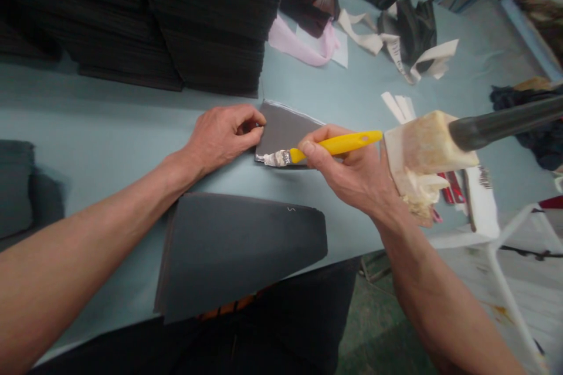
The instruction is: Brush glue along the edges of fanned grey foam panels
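Note:
My right hand [347, 167] is closed round a yellow-handled brush [347, 143], its bristles coated in a thick white paste. The brush tip touches the near left corner of a dark grey panel [288, 126], and a white line runs along that panel's far edge. At the panel's left edge, my left hand [229, 132] pinches it between thumb and fingers. Closer to my body lies a small stack of dark grey panels [246, 246], the top one bearing a small white mark.
Tall stacks of dark sheets [211, 17] stand at the back left. Scrap strips [303, 44] lie behind the panel. On the right, a paste-crusted cream block [422, 143] has a dark handle [505, 120] sticking out. More grey pieces [15, 187] lie far left.

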### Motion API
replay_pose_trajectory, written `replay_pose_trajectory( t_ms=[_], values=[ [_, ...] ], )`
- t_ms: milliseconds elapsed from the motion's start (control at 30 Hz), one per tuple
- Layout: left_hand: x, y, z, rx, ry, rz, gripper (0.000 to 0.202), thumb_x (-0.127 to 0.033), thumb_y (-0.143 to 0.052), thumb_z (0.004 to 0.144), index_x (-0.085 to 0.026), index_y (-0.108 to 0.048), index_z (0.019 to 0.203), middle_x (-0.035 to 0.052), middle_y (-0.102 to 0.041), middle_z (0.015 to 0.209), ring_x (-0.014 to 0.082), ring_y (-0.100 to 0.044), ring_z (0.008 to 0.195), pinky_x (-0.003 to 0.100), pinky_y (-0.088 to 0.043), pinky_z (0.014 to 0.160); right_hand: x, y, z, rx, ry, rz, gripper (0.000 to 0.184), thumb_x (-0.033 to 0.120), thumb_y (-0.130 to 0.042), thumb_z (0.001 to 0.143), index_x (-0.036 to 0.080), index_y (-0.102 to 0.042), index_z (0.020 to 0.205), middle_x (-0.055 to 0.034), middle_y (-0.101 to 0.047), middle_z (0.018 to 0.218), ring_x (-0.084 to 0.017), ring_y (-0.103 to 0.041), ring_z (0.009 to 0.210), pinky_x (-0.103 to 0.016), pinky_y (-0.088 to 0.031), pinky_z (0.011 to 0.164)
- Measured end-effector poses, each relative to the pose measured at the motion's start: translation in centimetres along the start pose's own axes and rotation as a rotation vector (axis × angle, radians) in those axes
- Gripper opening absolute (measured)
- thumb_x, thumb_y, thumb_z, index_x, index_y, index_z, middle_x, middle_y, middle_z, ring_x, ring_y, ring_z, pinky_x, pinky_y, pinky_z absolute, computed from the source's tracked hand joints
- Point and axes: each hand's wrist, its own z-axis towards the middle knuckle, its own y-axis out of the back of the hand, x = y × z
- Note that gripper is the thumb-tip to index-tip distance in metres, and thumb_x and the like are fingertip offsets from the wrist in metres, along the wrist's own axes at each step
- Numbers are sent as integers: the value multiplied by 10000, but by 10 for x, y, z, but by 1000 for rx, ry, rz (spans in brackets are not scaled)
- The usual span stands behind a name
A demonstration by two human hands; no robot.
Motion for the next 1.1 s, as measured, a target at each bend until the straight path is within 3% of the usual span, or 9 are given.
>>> replay_pose_trajectory(
  t_ms=[167,367,533,667,900,1100],
  values=[
    [0,1,0,0,3,15,306,-379,-641,900,-243,-820,1106,32,-816,987,191,-654,782,350,-394,713,1,2,-2,-50,2,-23,495,665,-781,929,183,-725,833,16,-643,684,-98,-503,607,-254,-362,552],
    [-1,1,0,0,13,25,307,-378,-639,890,-246,-819,1101,32,-806,962,194,-653,775,352,-399,716,-3,6,-2,-62,-10,-31,379,529,-773,962,184,-714,818,20,-635,673,-92,-495,595,-253,-357,547],
    [0,1,0,-12,7,39,310,-391,-633,898,-249,-820,1100,34,-802,951,202,-660,783,359,-395,709,-6,12,-4,-76,-50,16,495,661,-784,924,184,-705,823,25,-610,665,-94,-497,603,-252,-362,542],
    [0,1,0,-7,4,42,311,-381,-625,900,-242,-819,1099,38,-800,946,205,-666,778,362,-402,705,-6,10,-2,-90,6,92,493,684,-770,936,195,-712,894,22,-623,738,-100,-528,661,-249,-417,590],
    [1,5,-1,22,-27,23,330,-366,-621,894,-240,-827,1119,48,-800,976,222,-684,810,371,-445,733,-5,4,5,103,152,88,489,671,-736,978,182,-744,981,-11,-703,893,-107,-569,753,-253,-446,645],
    [-1,6,-3,31,-30,8,324,-411,-615,915,-250,-825,1102,42,-783,937,218,-663,787,383,-430,711,-5,3,10,158,262,11,369,539,-733,1026,175,-794,1019,-22,-741,895,-123,-597,780,-269,-459,700]
  ],
)
